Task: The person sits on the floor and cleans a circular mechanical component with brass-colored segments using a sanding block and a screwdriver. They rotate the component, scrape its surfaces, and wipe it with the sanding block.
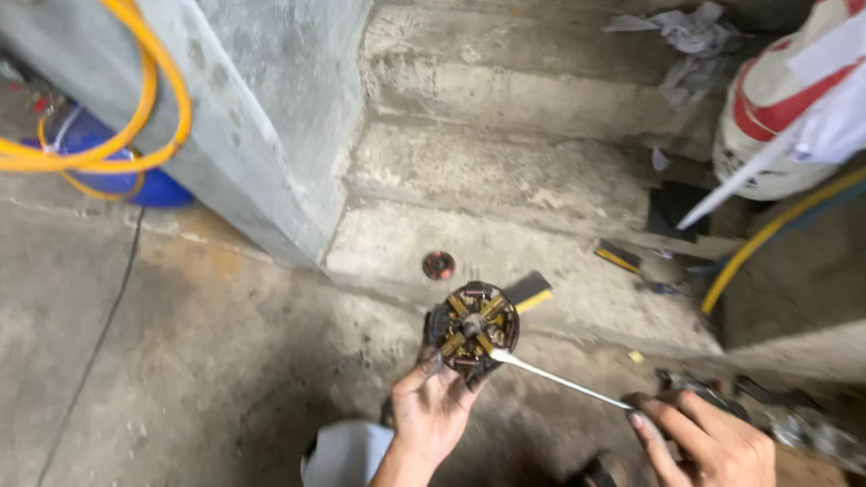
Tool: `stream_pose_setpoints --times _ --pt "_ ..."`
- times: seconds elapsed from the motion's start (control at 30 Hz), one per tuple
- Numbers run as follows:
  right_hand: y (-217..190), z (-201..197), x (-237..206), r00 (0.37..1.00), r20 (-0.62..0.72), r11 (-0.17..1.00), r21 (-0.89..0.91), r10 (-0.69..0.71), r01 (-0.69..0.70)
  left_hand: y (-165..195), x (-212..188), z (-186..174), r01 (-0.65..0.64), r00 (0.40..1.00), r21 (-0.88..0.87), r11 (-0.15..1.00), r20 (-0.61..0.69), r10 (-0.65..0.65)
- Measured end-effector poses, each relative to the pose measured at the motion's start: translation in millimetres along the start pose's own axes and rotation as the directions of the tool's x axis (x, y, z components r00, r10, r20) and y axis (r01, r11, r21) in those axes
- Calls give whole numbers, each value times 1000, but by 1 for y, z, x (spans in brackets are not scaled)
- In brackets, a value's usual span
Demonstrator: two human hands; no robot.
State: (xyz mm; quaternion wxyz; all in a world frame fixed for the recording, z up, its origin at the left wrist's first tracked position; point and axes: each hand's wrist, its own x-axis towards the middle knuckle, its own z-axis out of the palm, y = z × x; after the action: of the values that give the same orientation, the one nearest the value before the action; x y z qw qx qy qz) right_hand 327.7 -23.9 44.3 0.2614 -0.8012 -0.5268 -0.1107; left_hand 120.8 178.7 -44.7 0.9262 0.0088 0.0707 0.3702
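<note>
left hand (431,406): fingers closed around the round black motor brush-holder disc with brass-coloured brush blocks (472,326), gripping its lower rim; disc faced the camera, held up just beyond the fingertips, above the concrete floor (146,356).
right hand (715,459): fingers wrapped shut on the handle end of the thin silver metal screwdriver (560,379); handle mostly hidden inside the grip.
tool tip: touched the disc's lower right edge, just beside the left fingertips.
where the disc was: in the left fingers, well apart from the right fingers, joined to them only by the shaft.
doing the step well (judgement): left grip probably needed to stay firm on the rim with fingertips kept off the tip's path; light, steady pressure along the shaft seemed wise, since a slip could jab the left fingers or chip a brush block.
count, discs in hand: one.
count, screwdrivers: one.
count, brush blocks: about four, blurred, cannot be sure.
count, small round red-and-black cap (439,265): one, on the grey concrete step (517,178) beyond the left fingers.
count, coiled yellow hose (108,143): one, far left of the left fingers.
count, hands: two.
</note>
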Motion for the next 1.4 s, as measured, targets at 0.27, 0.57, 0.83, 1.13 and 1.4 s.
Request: stream_pose_setpoints --times 0.27,0.57,0.83,1.13,1.4 --pt "-81 -148 -29 921 127 870 -303 -368 389 -11 -127 75 -85 986 153 985 155 61" --pt "-115 -205 -45 883 179 811 -348 -434 470 2 -178 94 -112 961 195 974 270 56" --pt "-125 -207 -66 927 175 848 -374 -332 375 -1 -191 100 -143 968 236 961 234 87" --pt "-139 -193 -92 957 55 877 -389 -284 282 -9 -197 98 -267 948 312 912 252 192" --pt "-134 -209 -87 953 0 862 -427 -304 275 -11 -193 100 -239 959 235 942 208 191"
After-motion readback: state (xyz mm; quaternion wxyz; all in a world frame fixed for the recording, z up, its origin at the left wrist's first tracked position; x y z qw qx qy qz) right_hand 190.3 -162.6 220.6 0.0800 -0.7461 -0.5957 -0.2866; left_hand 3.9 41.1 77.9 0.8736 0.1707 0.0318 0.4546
